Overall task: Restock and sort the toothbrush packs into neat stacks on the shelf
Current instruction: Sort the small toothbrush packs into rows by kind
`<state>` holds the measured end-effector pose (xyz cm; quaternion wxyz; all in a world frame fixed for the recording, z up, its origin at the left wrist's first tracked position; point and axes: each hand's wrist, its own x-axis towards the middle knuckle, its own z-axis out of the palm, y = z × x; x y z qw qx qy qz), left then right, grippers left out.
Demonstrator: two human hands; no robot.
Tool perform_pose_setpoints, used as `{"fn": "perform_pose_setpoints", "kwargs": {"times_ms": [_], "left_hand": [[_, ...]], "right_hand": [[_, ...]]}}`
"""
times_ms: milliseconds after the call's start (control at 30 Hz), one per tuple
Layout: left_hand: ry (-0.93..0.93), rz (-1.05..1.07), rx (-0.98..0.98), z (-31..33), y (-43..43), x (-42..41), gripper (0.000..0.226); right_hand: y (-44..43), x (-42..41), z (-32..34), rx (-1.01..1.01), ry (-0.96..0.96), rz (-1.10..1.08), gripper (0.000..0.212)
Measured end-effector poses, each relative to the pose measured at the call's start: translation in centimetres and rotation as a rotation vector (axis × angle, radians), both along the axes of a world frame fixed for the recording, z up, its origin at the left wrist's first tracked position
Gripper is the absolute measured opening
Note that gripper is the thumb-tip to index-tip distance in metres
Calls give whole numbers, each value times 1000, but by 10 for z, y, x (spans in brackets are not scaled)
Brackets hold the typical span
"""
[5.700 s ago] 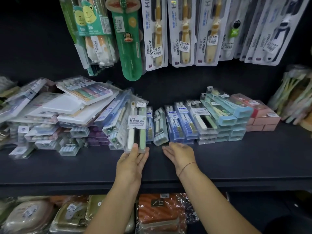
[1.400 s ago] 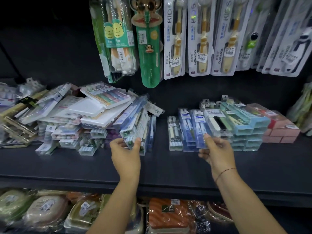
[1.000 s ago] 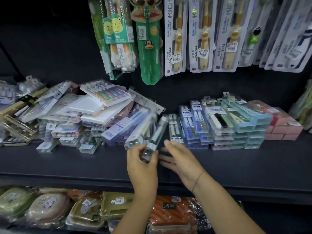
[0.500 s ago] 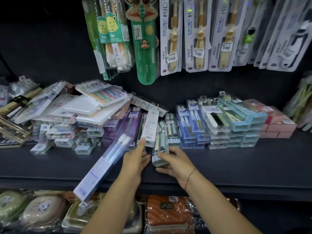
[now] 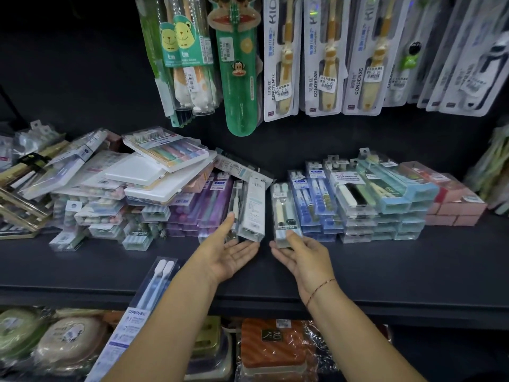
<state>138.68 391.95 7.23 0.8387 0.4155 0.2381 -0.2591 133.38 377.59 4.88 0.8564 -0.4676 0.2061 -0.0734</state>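
The toothbrush packs lie along a dark shelf [image 5: 385,271]. To the left is a loose heap [image 5: 132,183] of flat white boxes and clear cases, topped by a tilted pastel multi-pack [image 5: 165,150]. Purple packs [image 5: 198,205] lean against the heap. On the right stand tidier rows: blue stacks [image 5: 311,199], a clear stack [image 5: 355,199] labelled "SOFT TOOTHBRUSH", light blue boxes [image 5: 396,191] and pink boxes [image 5: 454,202]. Kids' brushes on cards [image 5: 283,56] and a green monkey case [image 5: 239,64] hang above, just over the back of the heap. Wrapped goods, among them an orange package [image 5: 272,346], sit on the level below.

The hands are apart in the gap between heap and rows. The left hand [image 5: 231,255] lies palm up with straight fingers under the near end of a pale pack [image 5: 250,208] that leans on the purple ones, thumb against its side. The right hand [image 5: 303,257] pinches the near end of a cream-brush pack [image 5: 283,216], which lies just beside the blue stacks.

A long blue pack [image 5: 146,307] lies slanted under the left forearm, its head on the shelf and its foot hanging over the front edge. Half a second earlier it was tipping out higher up by the purple packs. The left hand was then flat on top of the packs, and the cream-brush pack was pulled nearer the shelf's edge.
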Motion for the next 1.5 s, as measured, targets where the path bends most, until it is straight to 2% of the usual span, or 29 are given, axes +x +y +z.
{"fn": "perform_pose_setpoints", "kwargs": {"times_ms": [167, 267, 367, 467, 533, 600, 667, 700, 767, 833, 933, 1033, 1167, 1300, 1400, 1500], "left_hand": [[-69, -40, 182, 6, -12, 2, 50], [-89, -77, 221, 4, -16, -2, 31], [-119, -65, 227, -2, -14, -4, 31], [-196, -71, 179, -4, -10, -12, 36], [-290, -99, 207, -2, -5, -21, 33], [-443, -55, 428, 0, 10, -31, 26], [-646, 93, 896, -5, 42, -38, 19], [-705, 151, 1169, -10, 63, -41, 23], [-640, 163, 1601, -26, 103, -46, 44], [-477, 37, 1717, -39, 131, -53, 66], [-435, -67, 1639, -48, 147, -62, 93], [-422, -70, 1528, -42, 148, -72, 95], [-337, -155, 1367, -31, 149, -82, 70], [-336, -165, 1002, -21, 154, -88, 42], [-361, -107, 777, -11, 147, -90, 22], [-410, -18, 641, -3, 136, -85, 18]], "right_hand": [[-4, 15, 6, -122, 210, 117, 39], [-4, 24, 6, -37, 228, 85, 39], [-2, 26, 4, -5, 198, 64, 33], [3, 18, 0, -242, 168, 157, 23], [8, 16, -3, -458, 151, 194, 28], [13, 19, -5, -623, 164, 180, 36], [16, 21, -3, -723, 190, 179, 42], [18, 22, -2, -751, 206, 185, 44], [20, 24, 1, -776, 233, 197, 44], [20, 26, 3, -764, 246, 198, 42], [20, 28, 2, -685, 240, 180, 39], [17, 28, 0, -564, 250, 145, 36], [14, 27, -2, -459, 259, 133, 27], [12, 26, -3, -413, 237, 152, 24], [13, 22, -2, -338, 202, 133, 21], [17, 10, -3, -286, 164, 89, 21]]}}
